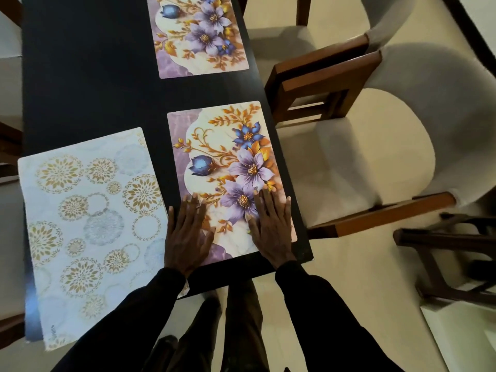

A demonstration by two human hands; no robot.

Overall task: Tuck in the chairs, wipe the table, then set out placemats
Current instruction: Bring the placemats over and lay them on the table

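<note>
Though floral, smooth rectangular placemat (230,173).

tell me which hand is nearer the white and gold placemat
Left. The left hand rests on the near floral placemat, beside the white and gold placemat; the right hand rests farther right.

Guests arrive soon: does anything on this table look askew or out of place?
Yes. The white-and-gold placemat lies crooked, its near corner overhanging the table edge, unlike the two floral placemats, which sit square. The chairs on the right also stand untucked.
</note>
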